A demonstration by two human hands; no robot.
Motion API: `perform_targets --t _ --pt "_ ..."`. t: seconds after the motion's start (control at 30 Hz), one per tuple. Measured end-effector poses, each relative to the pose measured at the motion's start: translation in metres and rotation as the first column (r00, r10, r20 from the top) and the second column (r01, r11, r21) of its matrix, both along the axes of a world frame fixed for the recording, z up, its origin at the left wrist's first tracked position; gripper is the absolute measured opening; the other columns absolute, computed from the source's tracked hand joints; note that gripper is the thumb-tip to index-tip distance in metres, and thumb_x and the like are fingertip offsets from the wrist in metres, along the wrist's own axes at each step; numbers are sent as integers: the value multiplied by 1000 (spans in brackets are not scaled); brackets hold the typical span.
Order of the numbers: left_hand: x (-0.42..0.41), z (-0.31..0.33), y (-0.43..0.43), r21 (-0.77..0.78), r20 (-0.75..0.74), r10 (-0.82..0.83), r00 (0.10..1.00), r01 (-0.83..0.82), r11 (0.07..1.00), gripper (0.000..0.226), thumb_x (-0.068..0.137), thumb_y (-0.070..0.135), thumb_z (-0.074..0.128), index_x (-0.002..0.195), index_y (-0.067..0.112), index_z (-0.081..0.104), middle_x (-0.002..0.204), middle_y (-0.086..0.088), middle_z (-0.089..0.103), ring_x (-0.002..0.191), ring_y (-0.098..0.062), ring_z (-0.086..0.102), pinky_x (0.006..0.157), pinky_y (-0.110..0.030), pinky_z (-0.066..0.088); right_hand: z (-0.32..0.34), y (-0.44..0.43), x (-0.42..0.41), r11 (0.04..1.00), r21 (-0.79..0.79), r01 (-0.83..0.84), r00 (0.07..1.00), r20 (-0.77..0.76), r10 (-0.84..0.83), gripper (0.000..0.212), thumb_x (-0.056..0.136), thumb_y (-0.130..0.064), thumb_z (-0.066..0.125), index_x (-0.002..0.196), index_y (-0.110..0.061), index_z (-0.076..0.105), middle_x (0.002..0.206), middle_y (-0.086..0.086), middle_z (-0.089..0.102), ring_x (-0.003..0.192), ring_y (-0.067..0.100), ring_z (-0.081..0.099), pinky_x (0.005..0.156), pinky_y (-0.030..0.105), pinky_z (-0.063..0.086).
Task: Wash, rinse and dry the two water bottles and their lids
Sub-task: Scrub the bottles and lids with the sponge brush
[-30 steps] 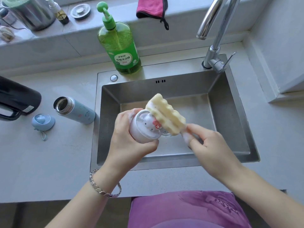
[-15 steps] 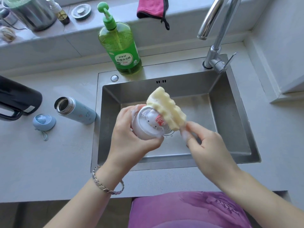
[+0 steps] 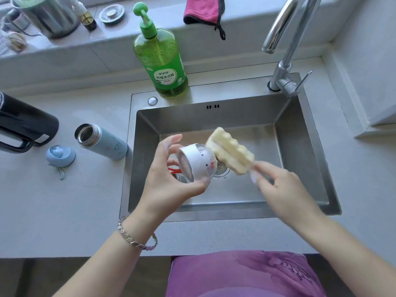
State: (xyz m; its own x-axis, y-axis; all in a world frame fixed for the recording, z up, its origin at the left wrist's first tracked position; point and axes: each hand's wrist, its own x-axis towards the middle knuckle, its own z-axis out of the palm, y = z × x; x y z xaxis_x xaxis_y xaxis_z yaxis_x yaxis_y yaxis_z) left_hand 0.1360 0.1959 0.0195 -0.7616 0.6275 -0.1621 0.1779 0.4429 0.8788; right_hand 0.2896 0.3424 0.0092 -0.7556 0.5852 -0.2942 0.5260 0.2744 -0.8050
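Observation:
Over the steel sink (image 3: 308, 168), my left hand (image 3: 169, 181) grips a white domed lid (image 3: 197, 162) with a small cartoon face, its open underside turned to the left. My right hand (image 3: 278, 185) pinches the end of a yellow ridged sponge (image 3: 230, 154), whose far end lies against the lid's top. A light blue bottle (image 3: 102, 141) lies open on the counter left of the sink, with its blue lid (image 3: 60, 155) beside it. Below my left hand, a red strap and a metal rim of another item show in the basin.
A green dish soap pump bottle (image 3: 161, 58) stands on the sink's back rim. The tap (image 3: 285, 50) arches over the back right corner. A black jug (image 3: 23, 123) lies at far left. On the ledge are a pink cloth (image 3: 202, 9), a metal pot and small items.
My left hand has turned the lid so its open underside faces left. The sponge has slid to the lid's right side and top.

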Motion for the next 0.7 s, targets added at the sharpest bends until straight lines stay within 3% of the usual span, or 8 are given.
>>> perform_targets --t 0.13,0.2,0.27,0.33,0.4,0.5,0.6,0.7 --pt "-1 -2 -5 -34 -9 51 999 -51 998 69 40 49 71 104 33 53 92 17 59 72 3 54 66 -13 47 3 22 11 998 -36 49 999 -22 -50 22 93 -33 45 85 -43 62 53 -4 42 49 11 34 51 27 29" --pt "0 -3 -6 -47 -49 24 999 -26 999 67 41 50 70 104 35 56 97 19 61 80 6 55 70 -10 45 10 24 15 1000 -7 19 998 -59 -20 26 94 -36 44 79 -53 56 53 -14 50 53 6 44 53 21 34" --pt "1 -3 -7 -58 -64 1 998 -5 998 66 42 50 70 106 39 56 106 16 60 90 9 55 75 -11 46 17 26 16 999 44 -17 994 -104 22 15 88 -48 46 87 -52 60 66 -26 57 65 -2 52 56 14 36" --pt "1 -3 -6 -52 -76 -23 997 19 998 65 45 46 73 106 44 52 108 18 58 96 10 54 78 -12 48 23 27 16 983 164 -77 986 -133 99 29 78 -57 43 96 -46 63 77 -15 58 68 8 51 55 21 35" --pt "2 -2 -5 -43 -120 -42 992 38 998 68 47 43 75 110 46 49 109 23 55 101 6 55 81 -14 48 30 25 13 959 265 -104 977 -154 149 32 78 -51 46 104 -45 64 77 -9 57 64 14 47 53 25 34" --pt "4 1 -1 -60 -143 -46 989 38 997 84 47 39 79 125 32 47 111 25 54 100 1 57 87 -16 48 38 19 3 886 437 -157 962 -135 237 26 80 -32 57 101 -31 72 70 -7 58 55 12 39 47 26 33" --pt "4 7 0 -102 -287 -137 948 112 988 81 50 44 73 124 20 52 112 21 54 107 -10 54 92 -26 46 40 21 -2 787 599 -148 972 -58 227 24 79 -22 59 97 -27 73 69 -5 60 50 18 46 39 27 38" --pt "1 8 -1 -146 -364 -152 919 106 984 76 51 53 64 117 16 61 109 12 56 105 -14 51 93 -15 36 45 20 6 790 598 -135 965 -102 242 23 79 -19 61 98 -27 73 71 -5 63 48 19 47 39 25 40"
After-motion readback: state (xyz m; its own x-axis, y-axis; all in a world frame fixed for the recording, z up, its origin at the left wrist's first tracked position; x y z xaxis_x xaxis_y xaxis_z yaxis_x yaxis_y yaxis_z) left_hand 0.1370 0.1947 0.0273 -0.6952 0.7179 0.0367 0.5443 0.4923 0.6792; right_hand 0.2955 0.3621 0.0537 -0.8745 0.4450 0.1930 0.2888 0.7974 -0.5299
